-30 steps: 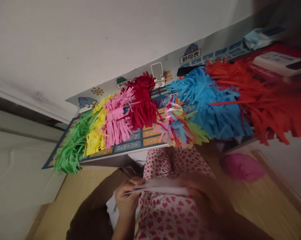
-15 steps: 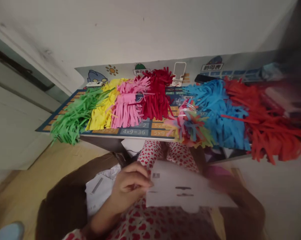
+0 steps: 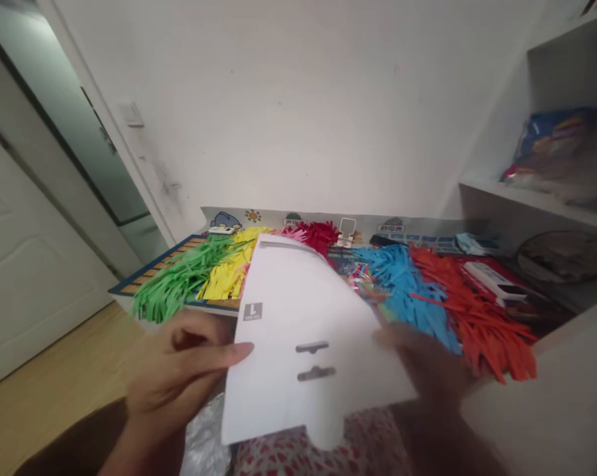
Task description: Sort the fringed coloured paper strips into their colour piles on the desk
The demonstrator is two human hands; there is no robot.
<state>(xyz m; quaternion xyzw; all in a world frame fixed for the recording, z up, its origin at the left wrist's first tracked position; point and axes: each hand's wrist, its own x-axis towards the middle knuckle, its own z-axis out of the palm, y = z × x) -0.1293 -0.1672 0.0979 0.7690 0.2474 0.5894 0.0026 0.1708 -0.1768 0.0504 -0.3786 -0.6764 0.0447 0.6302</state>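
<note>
A white card sheet [image 3: 298, 297] with two dark hanger slots, a small grey printed square and a rounded tab at its lower edge is held up in front of me. My left hand [image 3: 179, 363] pinches its left edge, thumb on the near face. At its right edge my right hand [image 3: 422, 357], blurred and in shadow, grips the sheet. Behind the card, on the desk, lie fringed paper tassels: green [image 3: 184, 271], yellow [image 3: 226, 271], dark red [image 3: 322, 235], blue [image 3: 402, 271] and red [image 3: 471, 311]. The card hides most of the pink tassel [image 3: 291, 233].
A printed desk mat [image 3: 144, 271] covers the desk. A small white stand [image 3: 346, 231] and a dark phone-like object [image 3: 385, 240] are near the wall. Shelves [image 3: 541, 195] with a colourful bag [image 3: 556, 145] rise at right. Crumpled clear plastic [image 3: 206, 436] lies below my left hand.
Both hands have raised the white card from over my lap to in front of the desk, so it now covers part of the tassels. My view has tilted upward.
</note>
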